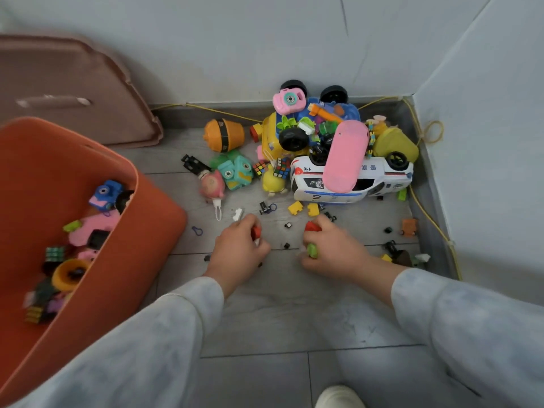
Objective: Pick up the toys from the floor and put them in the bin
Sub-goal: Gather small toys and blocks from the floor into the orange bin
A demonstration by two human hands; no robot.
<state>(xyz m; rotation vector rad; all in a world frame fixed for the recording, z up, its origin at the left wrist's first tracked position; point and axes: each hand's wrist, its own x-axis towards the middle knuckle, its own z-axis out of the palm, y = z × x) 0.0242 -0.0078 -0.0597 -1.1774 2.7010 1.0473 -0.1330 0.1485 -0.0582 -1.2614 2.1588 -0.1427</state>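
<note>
At the far left we see the orange bin [129, 219], a deep plastic tub with rounded corners standing on the grey floor [265, 319]. It already carries a blue toy camera [106, 194], a pink toy [97, 226] and an orange cup [69, 273] among blurred smaller bits. Behind it a brown lid [73, 92] leans against the wall [265, 39].

Moving right, we find loose toys on the floor: an orange top-shaped toy [223, 135], a teal toy camera [235, 172] and a pink figure [212, 184] with a white loop. Below these the left hand [238, 248] is low by the floor, its grip clenched round a small red piece [256, 231]. Just right of it lie tiny black parts [287, 245] and two yellow blocks [295, 207].

The right hand [332, 245] is near the left, its grip grasping a red block [312, 226] at the top and a green piece [312, 251] lower down.

Beyond the hands, in the corner, we see the main pile. It holds an overturned white police car [353, 187] marked 110, with a pink oblong shell [346, 159] lying across it. There is also a pink toy camera [288, 100] on top, a cube puzzle [282, 167] and a black wheel [293, 139]. At the far right a small orange car [409, 226] stands apart from the pile, and a yellow cord [432, 132] runs along the wall.
</note>
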